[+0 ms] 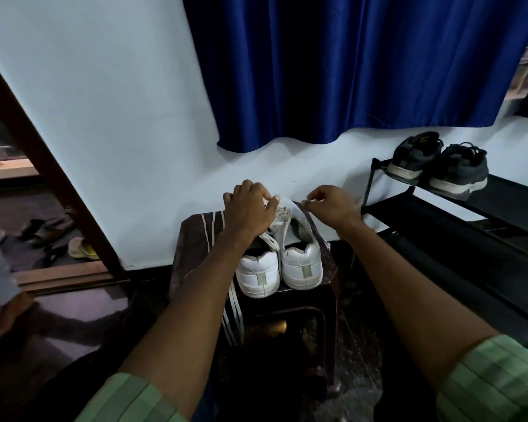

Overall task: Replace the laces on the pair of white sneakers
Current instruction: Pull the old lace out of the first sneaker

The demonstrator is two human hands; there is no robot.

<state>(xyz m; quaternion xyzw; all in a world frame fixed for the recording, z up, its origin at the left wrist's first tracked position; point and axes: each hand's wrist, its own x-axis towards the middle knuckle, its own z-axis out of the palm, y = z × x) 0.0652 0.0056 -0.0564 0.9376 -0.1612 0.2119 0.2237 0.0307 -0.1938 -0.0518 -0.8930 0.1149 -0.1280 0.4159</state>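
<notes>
White sneakers (279,263) on stool (326,254), heels near. Left hand (250,205) grips toe, fingers curled; right hand (329,205) pinches lace (301,203).

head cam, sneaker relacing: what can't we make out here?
- Left sneaker front, head view: covered by the left hand and forearm.
- Right hand pinch, head view: whatever the fingers hold is too thin to tell.
- Right sneaker toe, head view: far end, behind both hands.
- Loose laces, head view: the ends vanish into the dark below the stool.
</notes>
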